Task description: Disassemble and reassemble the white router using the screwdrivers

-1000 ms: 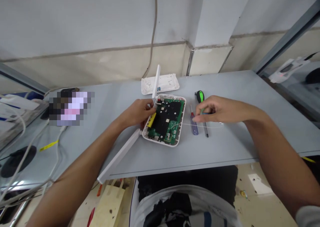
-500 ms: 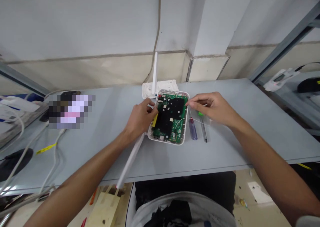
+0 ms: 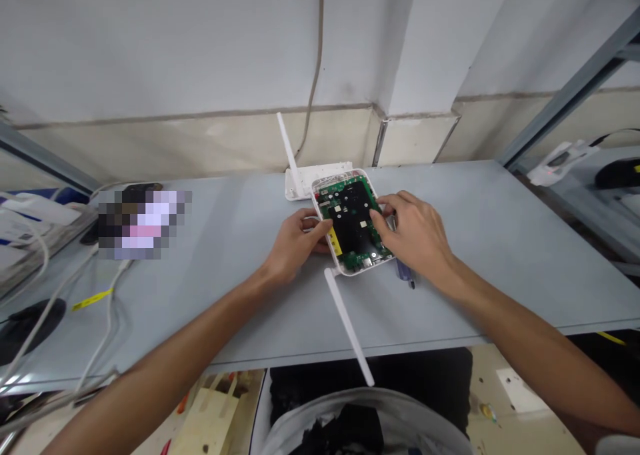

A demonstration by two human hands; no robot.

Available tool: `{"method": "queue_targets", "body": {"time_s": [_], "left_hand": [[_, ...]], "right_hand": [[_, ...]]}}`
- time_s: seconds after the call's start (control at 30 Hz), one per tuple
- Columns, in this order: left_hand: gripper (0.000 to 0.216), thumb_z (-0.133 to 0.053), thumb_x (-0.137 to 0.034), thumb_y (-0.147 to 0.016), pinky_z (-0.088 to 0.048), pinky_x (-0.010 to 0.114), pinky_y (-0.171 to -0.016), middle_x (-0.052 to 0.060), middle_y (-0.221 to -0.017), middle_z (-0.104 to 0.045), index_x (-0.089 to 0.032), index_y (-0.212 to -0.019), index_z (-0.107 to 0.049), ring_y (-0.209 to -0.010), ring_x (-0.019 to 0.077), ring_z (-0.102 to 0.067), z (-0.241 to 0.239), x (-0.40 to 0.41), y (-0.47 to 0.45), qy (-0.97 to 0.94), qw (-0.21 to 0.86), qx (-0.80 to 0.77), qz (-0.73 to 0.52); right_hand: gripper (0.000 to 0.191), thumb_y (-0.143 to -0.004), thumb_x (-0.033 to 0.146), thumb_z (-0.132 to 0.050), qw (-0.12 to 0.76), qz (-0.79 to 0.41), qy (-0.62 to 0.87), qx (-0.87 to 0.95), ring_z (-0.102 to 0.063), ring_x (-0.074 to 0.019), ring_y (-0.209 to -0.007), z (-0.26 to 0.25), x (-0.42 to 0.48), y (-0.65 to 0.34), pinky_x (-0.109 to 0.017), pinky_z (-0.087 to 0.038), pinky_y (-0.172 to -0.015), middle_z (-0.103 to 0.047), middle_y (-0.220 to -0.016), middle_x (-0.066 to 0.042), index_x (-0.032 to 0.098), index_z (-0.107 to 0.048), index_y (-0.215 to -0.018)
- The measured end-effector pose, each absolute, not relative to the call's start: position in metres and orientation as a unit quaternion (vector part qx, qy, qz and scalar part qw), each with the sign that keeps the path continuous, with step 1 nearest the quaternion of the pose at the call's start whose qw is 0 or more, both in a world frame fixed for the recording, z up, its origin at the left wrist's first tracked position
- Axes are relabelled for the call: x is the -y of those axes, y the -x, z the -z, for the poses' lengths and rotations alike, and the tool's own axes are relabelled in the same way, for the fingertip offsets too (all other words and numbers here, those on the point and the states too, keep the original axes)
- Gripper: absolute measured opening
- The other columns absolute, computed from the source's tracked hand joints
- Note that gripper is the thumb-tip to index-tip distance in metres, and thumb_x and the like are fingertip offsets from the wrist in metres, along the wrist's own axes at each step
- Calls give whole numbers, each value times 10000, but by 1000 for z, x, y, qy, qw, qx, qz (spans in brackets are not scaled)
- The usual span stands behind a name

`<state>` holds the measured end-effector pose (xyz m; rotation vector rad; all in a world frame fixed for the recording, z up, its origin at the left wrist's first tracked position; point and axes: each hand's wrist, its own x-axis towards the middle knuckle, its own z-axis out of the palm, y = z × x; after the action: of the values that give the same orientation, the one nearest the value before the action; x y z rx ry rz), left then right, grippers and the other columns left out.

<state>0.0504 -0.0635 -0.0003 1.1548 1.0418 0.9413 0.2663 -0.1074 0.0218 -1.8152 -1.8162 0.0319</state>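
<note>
Near the back edge of the grey table, the left hand and right hand grasp an opened white router by its sides. Its lower antenna juts past the front edge, with tabletop running on to either side.

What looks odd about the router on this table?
The open router base shows its bare green circuit board, with the white cover lying separately behind it. One white antenna sticks out past the table's front edge, unsupported.
</note>
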Motion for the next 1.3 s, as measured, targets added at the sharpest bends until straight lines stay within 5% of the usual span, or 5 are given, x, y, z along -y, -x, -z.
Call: {"method": "queue_targets", "body": {"time_s": [0.17, 0.5, 0.83, 1.07, 1.3], "left_hand": [[413, -860, -346, -813, -696, 390, -645, 117, -1076, -750, -160, -1051, -578, -814, 246, -780, -1, 65, -51, -513, 626, -416, -415], [478, -897, -371, -794, -697, 374, -662, 107, -1183, -748, -186, -1032, -526, -891, 257, -788, -7, 69, -54, -546, 615, -366, -436], [460, -900, -383, -791, -674, 357, -734, 98, -1157, -768, -189, -1017, -550, -873, 220, -777, -7, 72, -53, -566, 586, -372, -444], [487, -913, -411, -773, -676, 395, -789, 99, -1148, -756, -186, -1013, -554, -914, 237, -778, -7, 69, -52, -565, 593, -367, -442], [477, -909, -410, -790, -667, 381, -789, 103, -1147, -750, -179, -1037, -573, -920, 233, -773, -4, 66, -48, -581, 589, -348, -440]], "right_hand": [[378, -956, 345, -568, 317, -20, 679, 662, -674, -247, -834, -25, 109, -264, -426, -519, -766, -695, -1159, -121, 141, -690, -1250], [372, -938, 310, -568, 376, -22, 660, 650, -682, -224, -803, -26, 107, -266, -426, -545, -816, -684, -1163, -116, 174, -667, -1270], [214, -922, 330, -611, 374, -73, 669, 638, -638, -210, -713, -28, 106, -268, -385, -479, -727, -757, -931, -59, 195, -728, -1041], [167, -929, 351, -638, 484, -126, 597, 627, -663, -187, -786, -31, 105, -279, -360, -535, -778, -719, -901, -50, 204, -711, -902], [360, -953, 342, -643, 517, -216, 549, 621, -723, -197, -819, -25, 108, -281, -367, -579, -743, -766, -1043, -66, 183, -752, -1256]]}}
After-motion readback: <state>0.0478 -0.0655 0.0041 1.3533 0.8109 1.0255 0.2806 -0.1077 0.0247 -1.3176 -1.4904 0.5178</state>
